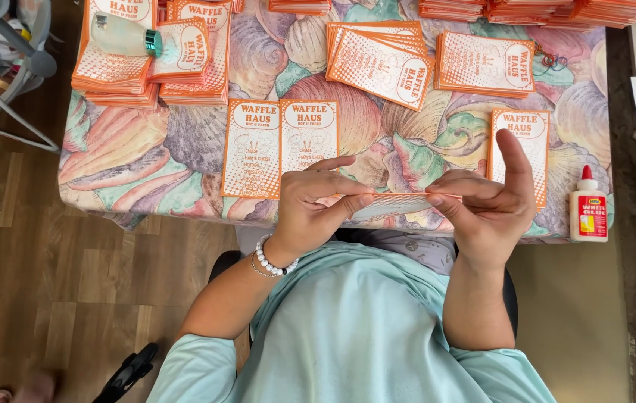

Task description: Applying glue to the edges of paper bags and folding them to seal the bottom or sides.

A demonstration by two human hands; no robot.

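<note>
Hands pinch one card (396, 204) edge-on, left hand (316, 205) and right hand (486, 205), above the table's (146, 149) near edge.

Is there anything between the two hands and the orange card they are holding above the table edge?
Nothing visible. The left hand and the right hand both pinch the orange card directly by its ends, held edge-on. The glue bottle stands apart on the table.
</note>
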